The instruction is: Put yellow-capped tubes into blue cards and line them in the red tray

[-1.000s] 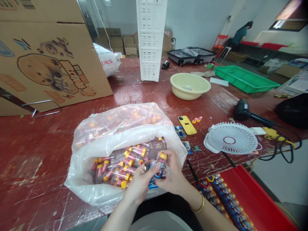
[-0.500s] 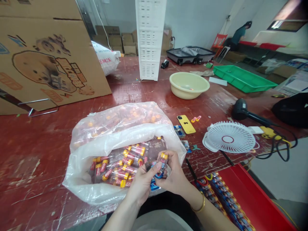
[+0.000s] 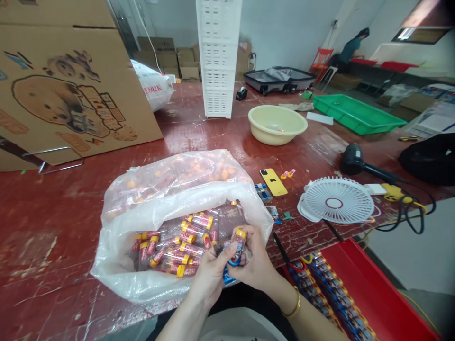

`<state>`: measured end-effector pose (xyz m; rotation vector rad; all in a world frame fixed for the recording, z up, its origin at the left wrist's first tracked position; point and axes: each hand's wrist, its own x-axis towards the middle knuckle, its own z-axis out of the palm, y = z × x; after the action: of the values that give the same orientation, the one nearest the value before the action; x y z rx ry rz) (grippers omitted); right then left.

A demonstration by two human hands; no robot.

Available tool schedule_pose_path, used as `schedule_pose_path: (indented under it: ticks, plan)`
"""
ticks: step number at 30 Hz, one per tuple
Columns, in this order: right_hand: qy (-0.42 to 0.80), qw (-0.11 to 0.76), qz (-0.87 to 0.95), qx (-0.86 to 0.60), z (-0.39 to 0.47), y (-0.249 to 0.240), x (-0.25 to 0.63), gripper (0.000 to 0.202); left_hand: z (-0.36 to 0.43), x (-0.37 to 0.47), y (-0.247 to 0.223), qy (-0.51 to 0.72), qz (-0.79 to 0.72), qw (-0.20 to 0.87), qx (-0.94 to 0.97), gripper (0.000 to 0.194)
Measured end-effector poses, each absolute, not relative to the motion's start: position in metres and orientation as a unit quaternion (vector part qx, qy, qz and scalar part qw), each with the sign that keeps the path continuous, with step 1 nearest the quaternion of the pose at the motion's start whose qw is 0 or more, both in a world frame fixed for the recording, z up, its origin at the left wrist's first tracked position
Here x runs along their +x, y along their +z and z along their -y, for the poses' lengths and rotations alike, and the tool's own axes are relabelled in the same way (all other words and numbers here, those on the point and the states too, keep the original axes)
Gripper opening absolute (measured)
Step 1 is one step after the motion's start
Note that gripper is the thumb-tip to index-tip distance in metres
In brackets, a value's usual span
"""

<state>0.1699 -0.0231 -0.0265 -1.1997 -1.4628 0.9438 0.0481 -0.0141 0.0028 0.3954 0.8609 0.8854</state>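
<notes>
Both hands meet at the near right edge of the open white plastic bag [image 3: 121,255]. Between them stands a small clear tube with a yellow cap [image 3: 240,238], cap up. My left hand [image 3: 213,270] is closed, its thumb pressed against the tube's side. My right hand [image 3: 256,258] curls around the tube from the other side, fingers partly hidden behind it. Below the tube a blue printed piece [image 3: 228,276] shows between the hands; its kind is unclear. Inside the bag lie several clear tubes with yellow caps and red labels [image 3: 188,237].
Right of the bag lie a yellow phone [image 3: 273,182], a white fan [image 3: 336,201] and a hair dryer [image 3: 355,161]. A cream basin [image 3: 277,135] and a green tray [image 3: 359,116] are farther back. Lower right, a red bin [image 3: 384,289] holds rows of packed pieces. A large carton [image 3: 117,104] stands left.
The view has shifted slightly. The hands remain together at the bag's edge, and the capped tube between them sits a little lower, with little other movement.
</notes>
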Motion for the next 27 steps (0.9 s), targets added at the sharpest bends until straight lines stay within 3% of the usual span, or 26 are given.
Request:
schedule_pose_path:
  ticks: [12, 20, 27]
  plan:
    - [0.521, 0.417, 0.579, -0.468, 0.025, 0.002, 0.168, 0.063, 0.011, 0.039, 0.013, 0.415, -0.442, 0.776, 0.174, 0.032]
    - [0.460, 0.466, 0.586, -0.478, 0.023, 0.001, 0.161, 0.061, 0.017, 0.045, 0.019, 0.434, -0.466, 0.752, 0.170, 0.032]
    - [0.521, 0.462, 0.544, -0.468, 0.031, -0.006, 0.155, 0.059, 0.026, 0.049, 0.015, 0.468, -0.494, 0.712, 0.173, 0.034]
